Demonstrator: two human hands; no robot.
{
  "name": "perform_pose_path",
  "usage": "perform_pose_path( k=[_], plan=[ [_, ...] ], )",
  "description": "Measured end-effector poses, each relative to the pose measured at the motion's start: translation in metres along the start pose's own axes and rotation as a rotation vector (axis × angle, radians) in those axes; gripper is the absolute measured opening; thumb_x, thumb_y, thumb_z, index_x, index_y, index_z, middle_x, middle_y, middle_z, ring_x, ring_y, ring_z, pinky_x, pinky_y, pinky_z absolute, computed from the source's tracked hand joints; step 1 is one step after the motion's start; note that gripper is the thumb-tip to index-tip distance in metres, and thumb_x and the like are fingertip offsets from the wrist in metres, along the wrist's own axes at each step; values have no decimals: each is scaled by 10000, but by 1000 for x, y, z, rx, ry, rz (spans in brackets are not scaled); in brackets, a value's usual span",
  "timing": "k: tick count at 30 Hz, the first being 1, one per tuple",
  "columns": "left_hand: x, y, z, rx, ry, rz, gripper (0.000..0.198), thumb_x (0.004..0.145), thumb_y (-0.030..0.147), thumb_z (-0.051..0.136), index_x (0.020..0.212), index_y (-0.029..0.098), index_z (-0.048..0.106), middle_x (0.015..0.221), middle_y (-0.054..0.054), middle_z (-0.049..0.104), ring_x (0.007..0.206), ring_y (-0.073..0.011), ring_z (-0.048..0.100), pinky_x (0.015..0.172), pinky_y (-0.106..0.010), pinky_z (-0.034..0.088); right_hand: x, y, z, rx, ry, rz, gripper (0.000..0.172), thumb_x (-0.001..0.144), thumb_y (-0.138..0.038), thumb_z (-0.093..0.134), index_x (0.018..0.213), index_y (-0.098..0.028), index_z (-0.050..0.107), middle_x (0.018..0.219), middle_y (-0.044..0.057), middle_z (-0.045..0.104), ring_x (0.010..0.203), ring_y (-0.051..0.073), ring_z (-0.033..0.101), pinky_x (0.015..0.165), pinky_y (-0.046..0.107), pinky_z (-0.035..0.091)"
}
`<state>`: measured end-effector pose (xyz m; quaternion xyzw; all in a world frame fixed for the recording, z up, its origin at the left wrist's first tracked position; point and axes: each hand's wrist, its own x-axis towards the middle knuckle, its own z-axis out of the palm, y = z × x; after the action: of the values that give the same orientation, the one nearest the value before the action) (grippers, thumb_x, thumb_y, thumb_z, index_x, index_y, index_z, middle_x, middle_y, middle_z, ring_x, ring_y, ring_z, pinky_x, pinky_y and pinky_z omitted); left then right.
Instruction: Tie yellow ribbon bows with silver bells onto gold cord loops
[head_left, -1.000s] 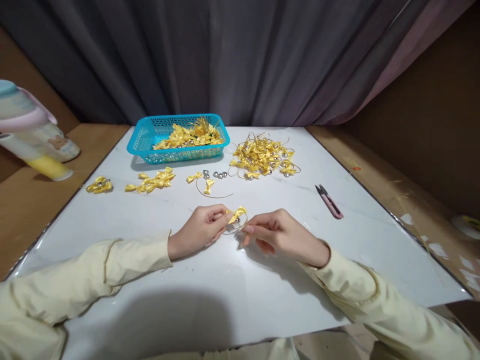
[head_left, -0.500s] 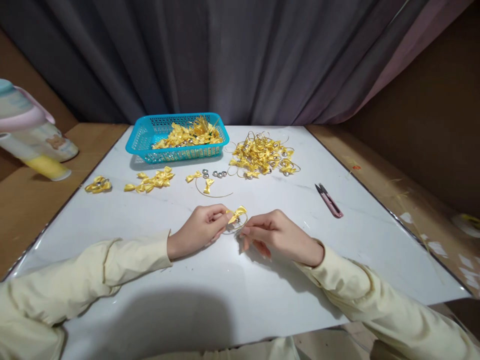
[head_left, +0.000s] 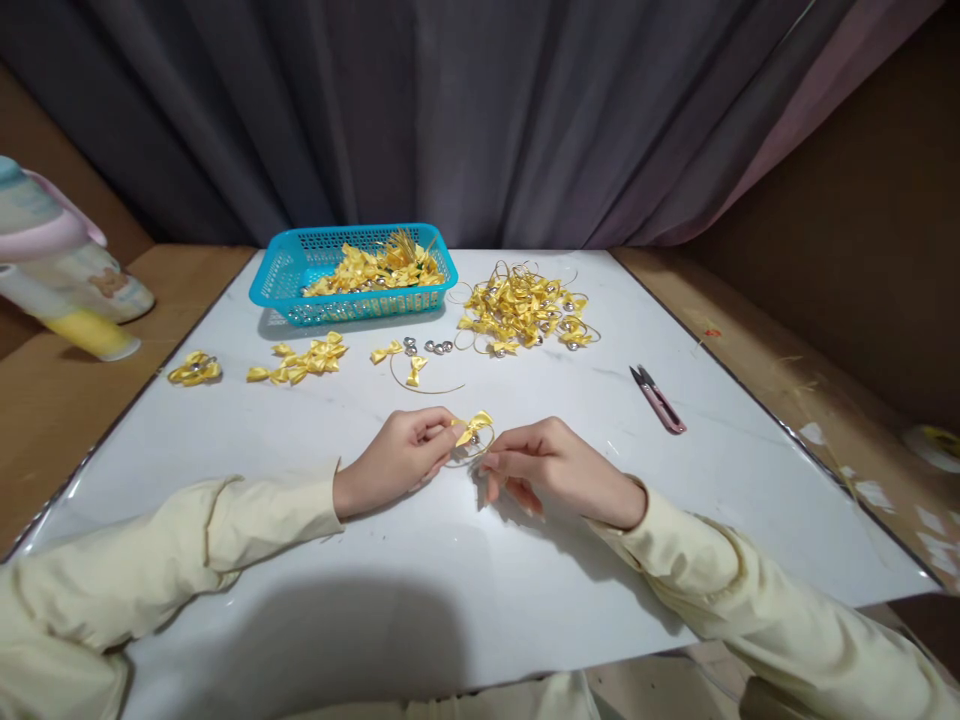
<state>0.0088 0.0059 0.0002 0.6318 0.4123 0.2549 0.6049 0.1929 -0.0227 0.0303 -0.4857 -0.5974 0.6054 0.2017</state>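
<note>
Between my hands, just over the white tabletop, is a yellow ribbon bow (head_left: 473, 428) on a thin gold cord (head_left: 491, 443) bent into a loop. My left hand (head_left: 405, 456) pinches the bow's left side between thumb and fingers. A small silvery bead shows just under the bow. On the right of the loop, my right hand (head_left: 551, 468) has thumb and forefinger closed on the cord; its other fingers curl below. Beyond the hands lie a loose bow (head_left: 417, 371), another bow (head_left: 386, 351), silver beads (head_left: 439, 347) and a curved length of cord (head_left: 427, 389).
A blue basket (head_left: 274, 290) of bows and beads stands at the back. Beside it is a heap of corded bows (head_left: 521, 310). Loose bows (head_left: 304, 358) and a coiled bow piece (head_left: 195, 369) lie left, thread snips (head_left: 658, 400) right. A bottle (head_left: 112, 290) stands far left.
Both hands keep their grip on the bow and cord in nearly the same place. The whole view has shifted very slightly; nothing else visibly differs.
</note>
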Motion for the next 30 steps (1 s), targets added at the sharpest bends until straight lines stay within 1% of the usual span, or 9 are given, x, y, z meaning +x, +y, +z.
perform_pose_path(
  k=[3, 8, 12, 15, 23, 25, 28, 30],
  plan=[
    [0, 0, 0, -5, -6, -5, 285, 860, 358, 468, 654, 162, 464, 396, 90, 350, 335, -37, 280, 348, -169, 217, 1, 0, 1, 48, -11, 27, 268, 812, -218, 489, 634, -98, 649, 424, -26, 510, 332, 51, 388, 413, 190, 338],
    [-1, 0, 0, 15, -3, 4, 290, 862, 342, 463, 637, 159, 454, 394, 88, 350, 341, -35, 284, 358, -170, 219, 2, -3, 2, 205, -19, 47, 238, 766, -195, 504, 592, -93, 631, 536, 31, 623, 338, 57, 396, 364, 199, 350],
    [-1, 0, 0, 14, -7, 2, 294, 861, 343, 459, 633, 158, 448, 398, 89, 347, 345, -36, 284, 360, -172, 218, 3, -4, 0, 262, -59, 39, 247, 756, -152, 481, 588, -77, 646, 490, 27, 608, 316, 52, 390, 356, 192, 342],
    [-1, 1, 0, 42, 1, 20, 295, 859, 344, 457, 633, 154, 453, 402, 87, 352, 355, -36, 288, 367, -172, 223, 4, -1, -1, 288, -81, 45, 249, 753, -160, 488, 587, -68, 650, 476, 32, 609, 294, 49, 387, 345, 192, 327],
    [-1, 2, 0, 134, 50, 85, 290, 854, 333, 468, 636, 142, 479, 408, 86, 360, 372, -35, 295, 382, -169, 243, 9, 6, 6, 365, -34, 51, 218, 740, -216, 526, 606, -79, 629, 562, 63, 662, 289, 57, 403, 325, 204, 338],
    [-1, 1, 0, 98, 56, 72, 291, 854, 337, 471, 635, 144, 475, 407, 85, 365, 366, -34, 298, 378, -168, 243, 8, 7, 9, 343, 3, 37, 227, 750, -225, 524, 602, -86, 626, 512, 40, 633, 294, 60, 401, 328, 202, 343],
    [0, 1, 0, -42, 39, 8, 276, 852, 351, 473, 665, 149, 485, 393, 94, 345, 339, -33, 276, 354, -168, 220, 7, 8, 13, 182, 90, -13, 261, 792, -225, 499, 618, -93, 642, 390, -20, 518, 307, 51, 393, 361, 179, 345],
    [1, 0, 1, -134, 19, -40, 261, 848, 353, 479, 683, 152, 489, 389, 103, 320, 325, -32, 247, 339, -168, 196, 6, 8, 15, 134, 119, -25, 267, 804, -226, 491, 628, -95, 643, 410, -21, 525, 316, 44, 396, 366, 171, 340]
  ],
)
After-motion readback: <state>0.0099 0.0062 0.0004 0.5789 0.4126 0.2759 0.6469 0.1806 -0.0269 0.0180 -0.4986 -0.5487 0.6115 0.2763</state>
